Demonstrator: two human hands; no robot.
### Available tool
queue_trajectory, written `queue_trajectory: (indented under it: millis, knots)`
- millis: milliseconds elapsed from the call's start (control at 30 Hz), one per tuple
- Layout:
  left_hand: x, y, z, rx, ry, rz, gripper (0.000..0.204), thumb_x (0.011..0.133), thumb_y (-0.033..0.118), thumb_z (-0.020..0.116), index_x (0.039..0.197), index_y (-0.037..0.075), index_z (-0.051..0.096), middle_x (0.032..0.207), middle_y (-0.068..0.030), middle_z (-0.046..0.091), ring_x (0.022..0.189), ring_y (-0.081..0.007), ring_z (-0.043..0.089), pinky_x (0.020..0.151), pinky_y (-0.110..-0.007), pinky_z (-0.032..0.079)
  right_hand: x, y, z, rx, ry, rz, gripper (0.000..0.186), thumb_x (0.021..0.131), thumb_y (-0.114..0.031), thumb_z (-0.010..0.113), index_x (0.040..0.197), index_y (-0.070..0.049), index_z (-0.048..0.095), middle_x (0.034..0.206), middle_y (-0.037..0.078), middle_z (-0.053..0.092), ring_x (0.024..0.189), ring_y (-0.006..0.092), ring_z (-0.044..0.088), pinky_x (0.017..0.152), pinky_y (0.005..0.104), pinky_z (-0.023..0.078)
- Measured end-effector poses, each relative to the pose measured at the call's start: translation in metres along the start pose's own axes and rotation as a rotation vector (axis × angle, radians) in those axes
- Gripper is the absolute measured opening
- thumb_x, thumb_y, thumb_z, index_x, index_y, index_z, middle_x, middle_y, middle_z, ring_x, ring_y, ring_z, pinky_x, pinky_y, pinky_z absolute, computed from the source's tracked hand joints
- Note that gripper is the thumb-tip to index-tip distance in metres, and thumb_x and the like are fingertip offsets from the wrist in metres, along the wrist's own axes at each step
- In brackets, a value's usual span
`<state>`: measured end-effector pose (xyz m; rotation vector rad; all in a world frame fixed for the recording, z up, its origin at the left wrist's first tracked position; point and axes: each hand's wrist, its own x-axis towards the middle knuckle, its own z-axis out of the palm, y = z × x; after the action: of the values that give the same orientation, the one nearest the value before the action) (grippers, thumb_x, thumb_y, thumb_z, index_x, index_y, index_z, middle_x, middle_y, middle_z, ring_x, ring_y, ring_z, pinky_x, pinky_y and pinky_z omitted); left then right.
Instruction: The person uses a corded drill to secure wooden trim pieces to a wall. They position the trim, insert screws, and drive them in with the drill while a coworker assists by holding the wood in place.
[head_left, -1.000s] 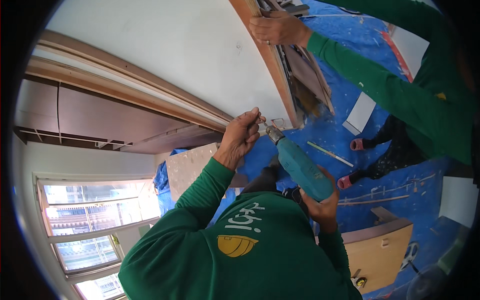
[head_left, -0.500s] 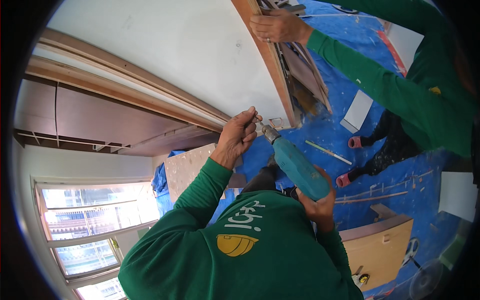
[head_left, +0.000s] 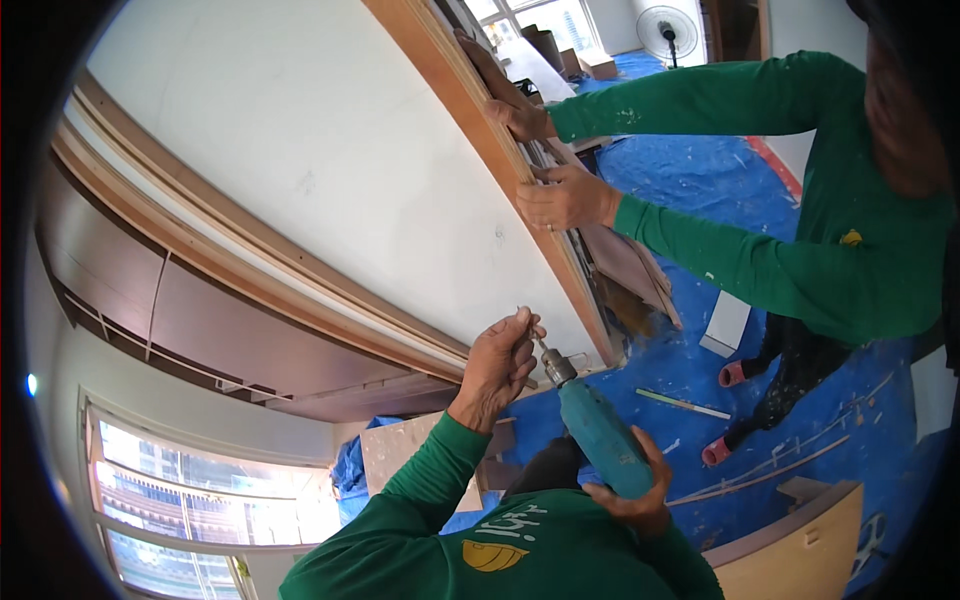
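Right hand [head_left: 640,487] grips the teal power drill [head_left: 605,430] at its rear, while left hand [head_left: 498,365] closes its fingertips at the thin bit [head_left: 541,343]; whether they pinch also a screw, I cannot tell. The drill is near the lower end of the white panel [head_left: 400,200]. Better, I think, to keep the trigger unpressed while fingers touch the bit.

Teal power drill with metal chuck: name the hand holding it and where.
The right hand holds the teal power drill by its rear end; whether the left hand grips anything is unclear.
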<state>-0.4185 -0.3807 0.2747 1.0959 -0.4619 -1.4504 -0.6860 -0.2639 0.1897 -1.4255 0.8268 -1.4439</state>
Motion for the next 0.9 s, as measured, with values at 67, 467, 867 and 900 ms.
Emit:
queue_trajectory:
  millis: [67,467,867,900]
  knots:
    - [0.009,0.024,0.019,0.004,-0.022,0.033,0.027,0.107,0.031,0.066,0.108,0.005,0.065,0.091,-0.0064,0.07,0.046,-0.0033,0.038,0.037,-0.02,0.029,0.019,0.0,0.01,-0.158,0.033,-0.163,0.089,0.067,-0.027,0.099,0.137,0.01,0.058,0.11,0.022,0.074,0.088,0.0323,0.076,0.078,0.0421,0.062]
    - [0.032,0.072,0.047,0.089,-0.181,0.149,0.027,0.112,0.026,0.053,0.115,0.002,0.066,0.095,-0.0105,0.072,0.084,-0.0217,0.069,0.074,-0.033,0.058,0.279,0.09,0.094,0.795,-0.251,0.365,0.057,0.093,-0.031,0.069,0.14,0.0,0.057,0.121,0.012,0.068,0.101,0.0224,0.069,0.089,0.0332,0.057]
    - [0.085,0.117,0.052,0.111,-0.228,0.2,0.027,0.111,0.033,0.058,0.109,0.007,0.066,0.084,-0.0015,0.068,0.057,-0.0061,0.054,0.048,-0.021,0.042,0.137,0.024,0.097,-0.146,0.102,-0.302,0.085,0.074,-0.013,0.093,0.146,0.008,0.053,0.119,0.025,0.073,0.097,0.0339,0.076,0.086,0.041,0.061]
    - [0.094,0.111,0.048,0.095,-0.213,0.223,0.029,0.11,0.035,0.059,0.109,0.006,0.066,0.083,-0.0008,0.068,0.055,-0.0056,0.054,0.046,-0.021,0.041,0.139,0.034,0.099,-0.161,0.096,-0.312,0.085,0.074,-0.014,0.093,0.145,0.009,0.053,0.119,0.026,0.073,0.098,0.034,0.076,0.087,0.0411,0.061]
